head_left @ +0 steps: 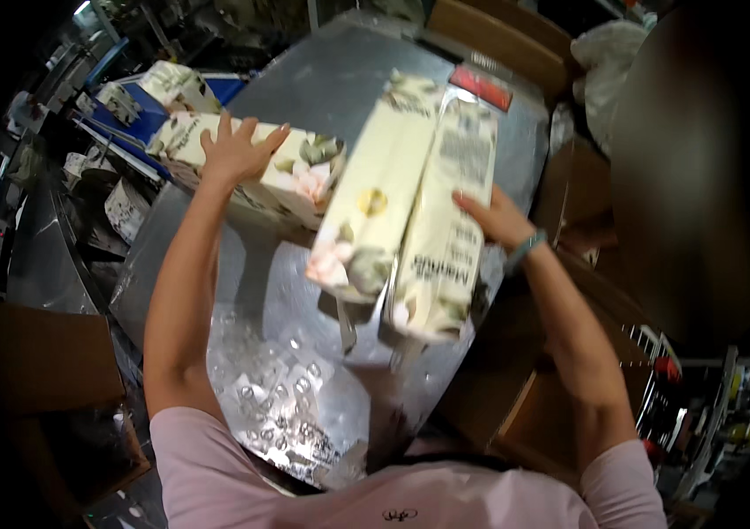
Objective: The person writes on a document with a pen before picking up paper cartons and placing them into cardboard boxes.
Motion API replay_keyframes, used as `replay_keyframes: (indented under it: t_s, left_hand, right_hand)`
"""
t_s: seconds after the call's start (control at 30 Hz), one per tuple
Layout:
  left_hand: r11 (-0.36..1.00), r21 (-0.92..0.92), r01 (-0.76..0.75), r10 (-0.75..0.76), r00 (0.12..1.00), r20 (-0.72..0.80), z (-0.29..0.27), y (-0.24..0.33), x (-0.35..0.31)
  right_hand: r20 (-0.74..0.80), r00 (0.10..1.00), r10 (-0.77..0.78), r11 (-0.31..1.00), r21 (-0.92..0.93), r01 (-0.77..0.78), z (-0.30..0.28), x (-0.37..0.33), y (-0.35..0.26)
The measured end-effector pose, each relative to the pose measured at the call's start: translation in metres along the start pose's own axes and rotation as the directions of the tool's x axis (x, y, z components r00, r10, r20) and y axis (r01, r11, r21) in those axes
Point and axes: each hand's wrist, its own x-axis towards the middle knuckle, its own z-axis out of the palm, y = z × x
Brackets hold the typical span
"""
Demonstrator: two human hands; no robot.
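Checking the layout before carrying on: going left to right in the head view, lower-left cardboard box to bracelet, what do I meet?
Lower-left cardboard box, left floral pack (under the left hand), middle floral pack, right floral pack, right hand, bracelet.

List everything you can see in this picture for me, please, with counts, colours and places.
Metal table: one, silver-grey, centre
Long floral packs: two, cream, side by side mid-table
Shorter floral pack: one, cream, left of those
Blue tray: one, upper left, floral packs in it
Red packet: one, red, far side
Small blobs: many, clear, near side
Cardboard boxes: several, brown, both sides
Bag: one, white, upper right
Background clutter: too dim to count, mixed, edges
Bracelet: one, greenish, right wrist
Shirt: one, pink, bottom
Hands: two, bare, on shorter pack and right-hand long pack
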Motion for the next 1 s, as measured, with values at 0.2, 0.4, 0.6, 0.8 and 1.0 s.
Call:
replay_keyframes:
  t_s: [0.2, 0.4, 0.6, 0.8, 1.0]
  left_hand:
    - [0.672, -0.601, -0.432, 0.268, 0.899, -0.347, -0.005, 0.049, -0.048]
    - [-0.003, -0.987, -0.164, -0.048, 0.985, -0.163, 0.017, 0.070, -0.058]
    - [-0.772, -0.495, 0.399, 0.275, 0.912, 0.305, 0.037, 0.086, -0.087]
    - [-0.708, -0.683, 0.178, 0.164, 0.983, 0.086, -0.012, 0.076, -0.125]
    - [-0.622, -0.732, -0.277, 0.222, 0.834, -0.505, -0.098, 0.078, -0.178]
  right_hand:
    - [0.007, 0.998, 0.066, 0.980, 0.189, -0.066, -0.025, 0.026, -0.005]
    - [0.260, 0.915, 0.310, 0.903, 0.222, -0.369, -0.006, 0.022, 0.001]
    - [0.405, 0.882, 0.242, 0.807, 0.421, -0.415, -0.016, -0.003, 0.026]
    - [0.247, 0.941, -0.233, 0.905, 0.410, 0.117, -0.026, -0.078, -0.017]
    - [-0.015, 0.830, -0.557, 0.830, 0.035, 0.557, -0.088, -0.271, -0.072]
